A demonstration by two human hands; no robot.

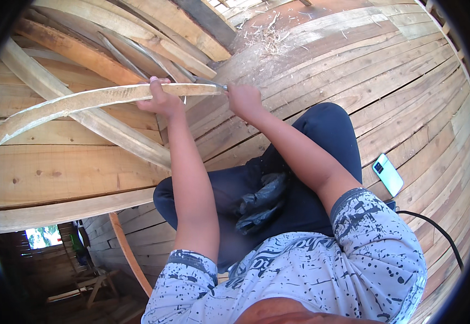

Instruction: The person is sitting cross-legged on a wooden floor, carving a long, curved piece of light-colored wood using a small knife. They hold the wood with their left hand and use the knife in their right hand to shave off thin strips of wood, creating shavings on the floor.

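Pale curved wood strip, rough-edged

Left hand [161, 100] grips the wood strip [84, 105]; right hand [244, 101] is closed around a knife [205, 82] at its right end; plank floor [408, 81] lies right.

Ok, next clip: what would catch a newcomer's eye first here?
Probably the long, pale, curved wooden strip held across the upper left, gripped by the left hand while the right hand works a thin metal blade at its end. Next, the light blue phone lying on the plank floor at right.

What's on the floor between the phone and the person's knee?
Only bare floor planks lie between the phone and the knee in the head view.
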